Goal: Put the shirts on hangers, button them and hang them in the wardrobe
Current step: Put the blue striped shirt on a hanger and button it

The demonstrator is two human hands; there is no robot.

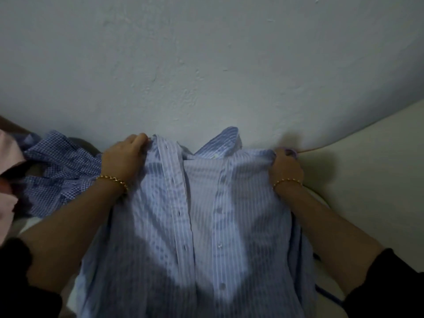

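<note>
Left hand [125, 154] and right hand [284, 167] grip the striped shirt [202, 226] — spread between them (front unbuttoned) — at its top.

Up top, a pale grey-white plastered wall [206, 53] fills the view, rough and pitted, with small chips scattered across it. Over on the right, a smooth cream surface [378, 168] curves up against it. The light is dim, and soft shadows fall across both.
</note>
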